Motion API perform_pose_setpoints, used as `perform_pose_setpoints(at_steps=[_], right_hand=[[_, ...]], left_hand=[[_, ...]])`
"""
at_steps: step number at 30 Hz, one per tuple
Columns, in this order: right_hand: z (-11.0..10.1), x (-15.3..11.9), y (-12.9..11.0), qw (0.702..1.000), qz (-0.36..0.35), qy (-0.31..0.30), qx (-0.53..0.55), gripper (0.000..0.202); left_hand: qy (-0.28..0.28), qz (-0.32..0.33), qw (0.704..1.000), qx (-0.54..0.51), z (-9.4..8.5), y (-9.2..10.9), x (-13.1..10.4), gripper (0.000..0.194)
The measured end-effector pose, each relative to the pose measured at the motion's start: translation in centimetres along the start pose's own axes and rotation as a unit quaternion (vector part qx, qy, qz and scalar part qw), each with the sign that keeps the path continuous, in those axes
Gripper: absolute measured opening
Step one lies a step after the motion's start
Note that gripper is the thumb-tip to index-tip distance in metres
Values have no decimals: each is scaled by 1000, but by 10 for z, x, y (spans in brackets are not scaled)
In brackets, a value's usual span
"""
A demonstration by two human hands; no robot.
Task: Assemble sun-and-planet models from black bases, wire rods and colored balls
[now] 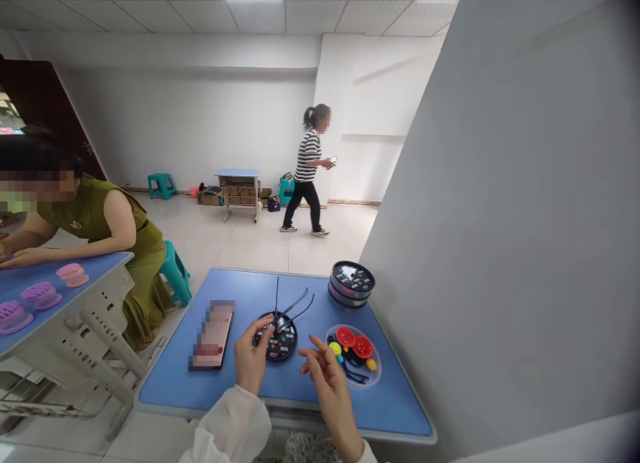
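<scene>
On the blue desk lies a round black disc [283,348] with small coloured patterns. Several thin black rods [299,314] rise from its middle at different slants. My left hand [251,356] is at the disc's left side, thumb and forefinger pinched at the foot of the upright rod. My right hand [327,381] hovers to the right of the disc, fingers loosely bent and apart, holding nothing. Beside it sits a clear round tray [374,377] with two red dishes [353,341], small yellow, orange and blue balls, and black curved pieces.
A stack of black-rimmed round discs [351,285] stands at the desk's back right, near the grey wall [500,249]. A phone [214,336] lies left. At the neighbouring table [100,276], with pink and purple pieces, a person sits. Another person [307,169] walks behind.
</scene>
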State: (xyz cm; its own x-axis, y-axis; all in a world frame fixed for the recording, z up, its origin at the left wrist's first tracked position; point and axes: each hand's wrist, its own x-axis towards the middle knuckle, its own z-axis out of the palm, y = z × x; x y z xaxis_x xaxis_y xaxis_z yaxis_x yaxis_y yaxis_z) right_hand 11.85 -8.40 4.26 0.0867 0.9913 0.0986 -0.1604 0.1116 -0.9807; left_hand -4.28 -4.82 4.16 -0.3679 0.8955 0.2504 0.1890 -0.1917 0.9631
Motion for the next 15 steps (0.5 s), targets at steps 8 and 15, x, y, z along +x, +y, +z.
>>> perform_pose_setpoints(at_steps=[8,15], right_hand=[[11,12,6,983,-110,-21,-144,32],[13,17,21,977,-133,-18,-168,30]], left_hand=[[4,-1,1000,-8,19,-13,23,23],[-23,-4,1000,0,19,-18,29,24]])
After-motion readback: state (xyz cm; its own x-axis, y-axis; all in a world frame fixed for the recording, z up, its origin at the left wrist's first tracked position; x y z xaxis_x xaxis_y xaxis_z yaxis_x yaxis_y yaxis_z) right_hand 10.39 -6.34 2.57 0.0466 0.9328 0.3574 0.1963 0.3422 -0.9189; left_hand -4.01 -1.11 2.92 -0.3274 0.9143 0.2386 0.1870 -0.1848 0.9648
